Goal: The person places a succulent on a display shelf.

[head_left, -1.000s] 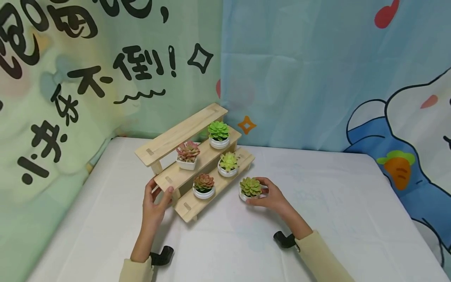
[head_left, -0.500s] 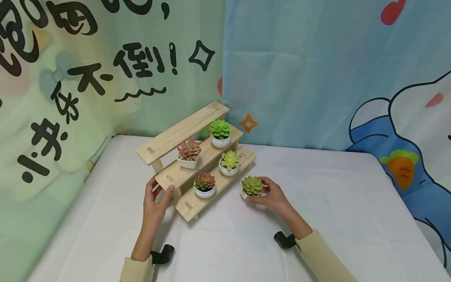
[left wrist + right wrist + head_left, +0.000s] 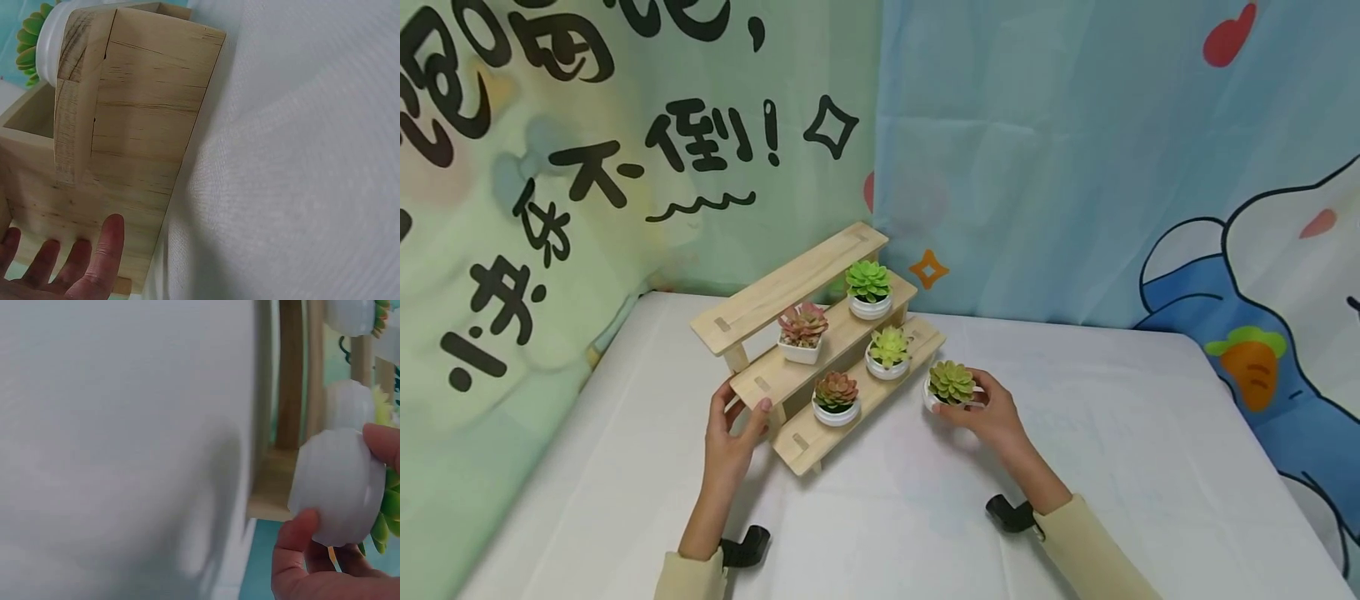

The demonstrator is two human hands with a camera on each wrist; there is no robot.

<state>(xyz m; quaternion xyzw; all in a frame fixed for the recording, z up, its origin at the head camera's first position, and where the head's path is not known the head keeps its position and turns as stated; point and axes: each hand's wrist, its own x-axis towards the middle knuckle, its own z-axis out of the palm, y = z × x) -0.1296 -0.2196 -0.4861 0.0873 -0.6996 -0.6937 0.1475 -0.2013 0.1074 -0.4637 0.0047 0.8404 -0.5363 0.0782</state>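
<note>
In the head view, a three-step wooden plant stand (image 3: 790,292) stands on the white-covered table. My left hand (image 3: 728,446) is at its left end; in the left wrist view its fingertips rest against the wooden side panel (image 3: 144,125). My right hand (image 3: 996,417) grips a green potted succulent (image 3: 951,383) by its round white pot, just right of the lowest step. In the right wrist view the pot (image 3: 337,487) sits between thumb and fingers, raised off the cloth, its base showing.
On the lowest step stand a reddish-brown succulent (image 3: 835,393) and a yellow-green one (image 3: 889,350). The middle step bears a pink succulent (image 3: 802,327) and a bright green one (image 3: 868,285). Printed curtains, green (image 3: 805,50) and blue (image 3: 1045,167), hang behind the table.
My right hand has lifted the green potted succulent and carried it slightly up and to the right in the head view. The left hand and the stand keep their places.
</note>
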